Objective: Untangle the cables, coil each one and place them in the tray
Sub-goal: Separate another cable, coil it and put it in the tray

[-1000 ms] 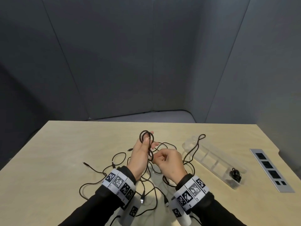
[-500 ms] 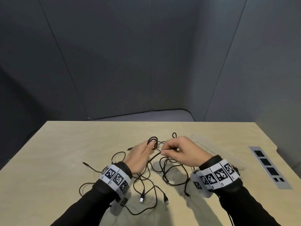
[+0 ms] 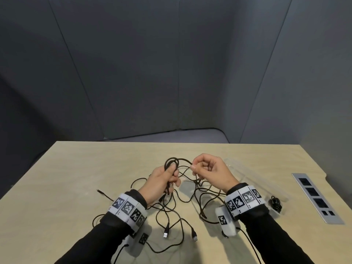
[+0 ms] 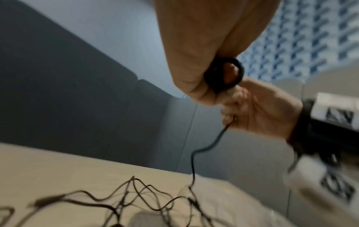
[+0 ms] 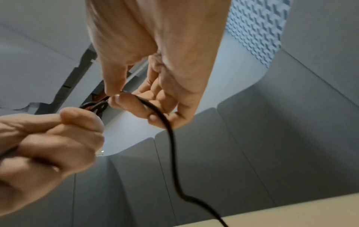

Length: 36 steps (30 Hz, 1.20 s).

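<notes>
My left hand (image 3: 167, 177) grips a small coil of black cable (image 3: 171, 162) above the middle of the table; the same coil (image 4: 223, 75) shows at my fingers in the left wrist view. Just to the right, my right hand (image 3: 198, 166) pinches the running strand of that cable (image 5: 155, 112) between thumb and forefinger. A tangle of black cables (image 3: 182, 202) lies on the table below both hands, with USB plugs (image 3: 165, 234) at the near side. The clear tray (image 3: 240, 168) sits to the right, partly hidden by my right hand, and holds one coiled cable (image 3: 275, 203) at its near end.
A grey power-socket strip (image 3: 316, 197) is set into the wooden table (image 3: 76, 178) at the right edge. Grey partition walls (image 3: 171, 73) stand behind the table. A loose cable end (image 3: 100, 191) reaches left of the tangle.
My right hand has swung from beside the left hand out to the right and up, drawing the strand along. The left hand kept its hold on the coil.
</notes>
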Tool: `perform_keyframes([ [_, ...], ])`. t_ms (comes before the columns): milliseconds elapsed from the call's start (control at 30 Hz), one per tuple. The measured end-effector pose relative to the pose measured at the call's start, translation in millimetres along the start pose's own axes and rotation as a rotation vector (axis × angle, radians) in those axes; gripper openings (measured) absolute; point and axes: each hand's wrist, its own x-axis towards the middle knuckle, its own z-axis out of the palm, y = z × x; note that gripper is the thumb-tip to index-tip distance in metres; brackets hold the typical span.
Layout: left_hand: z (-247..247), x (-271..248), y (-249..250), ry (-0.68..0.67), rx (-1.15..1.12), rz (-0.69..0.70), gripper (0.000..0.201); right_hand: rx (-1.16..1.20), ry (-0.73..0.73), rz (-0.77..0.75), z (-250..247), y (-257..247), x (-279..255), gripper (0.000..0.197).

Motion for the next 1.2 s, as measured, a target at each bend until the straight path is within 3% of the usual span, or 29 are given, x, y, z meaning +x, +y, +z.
perform_keyframes([
  [267, 6, 5, 1, 0.098, -0.456, 0.011, 0.033, 0.113, 0.102, -0.012, 32, 19, -11, 0.013],
  [367, 7, 5, 2, 0.097, -0.453, 0.065, 0.033, 0.089, 0.232, 0.045, 48, 27, -11, 0.021],
  [500, 12, 5, -3, 0.15, -0.359, 0.076, 0.035, 0.14, 0.422, 0.042, 55, 25, -4, 0.003],
  [567, 15, 6, -8, 0.182, -0.34, 0.086, 0.036, 0.16, 0.444, 0.062, 58, 23, 0, 0.005],
  [667, 19, 7, -12, 0.24, -0.218, 0.128, 0.043, 0.165, 0.404, 0.125, 62, 20, 0, 0.007],
  [733, 21, 11, -11, 0.328, -0.2, 0.141, 0.038, 0.123, 0.328, 0.182, 62, 20, -2, 0.016],
  [867, 16, 21, 1, 0.444, -0.424, 0.151, 0.027, 0.045, -0.08, 0.351, 54, 20, -14, 0.037],
  [933, 4, 23, 6, 0.461, -0.433, 0.134, 0.023, 0.032, -0.21, 0.373, 42, 19, -22, 0.041],
  [1000, -9, 23, 2, 0.458, -0.288, 0.079, 0.011, -0.027, -0.234, 0.351, 27, 11, -26, 0.033],
  [1067, -20, 22, -10, 0.393, 0.026, 0.016, 0.006, -0.13, -0.23, 0.285, 14, 3, -26, 0.029],
  [1200, -23, 19, -20, 0.186, 0.659, 0.011, 0.037, -0.286, -0.197, 0.107, 0, -13, -18, 0.022],
])
